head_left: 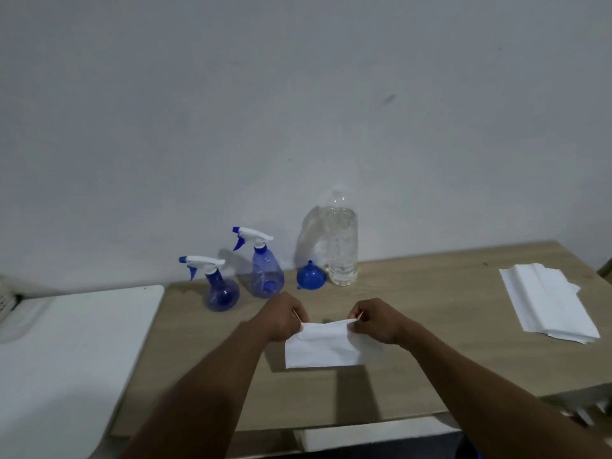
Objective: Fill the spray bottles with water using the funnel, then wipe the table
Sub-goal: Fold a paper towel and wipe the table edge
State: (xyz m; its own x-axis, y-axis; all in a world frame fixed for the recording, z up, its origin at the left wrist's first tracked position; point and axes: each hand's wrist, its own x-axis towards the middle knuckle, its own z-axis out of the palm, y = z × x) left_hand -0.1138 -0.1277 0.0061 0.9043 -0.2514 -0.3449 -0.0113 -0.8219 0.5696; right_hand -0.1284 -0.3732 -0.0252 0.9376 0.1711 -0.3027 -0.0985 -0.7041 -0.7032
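A white paper towel (326, 347) hangs over the middle of the wooden table (430, 326), held by its top edge. My left hand (283, 318) pinches the top left corner and my right hand (376, 321) pinches the top right corner. Behind them, near the wall, stand two blue spray bottles with white trigger heads: a round one (220, 291) on the left and a taller one (266, 271). A blue funnel (310, 276) sits mouth down beside a clear plastic water bottle (342, 246) without a cap.
A stack of white paper towels (548, 303) lies at the table's right side. A white surface (73, 342) adjoins the table on the left. The wall runs close behind the bottles.
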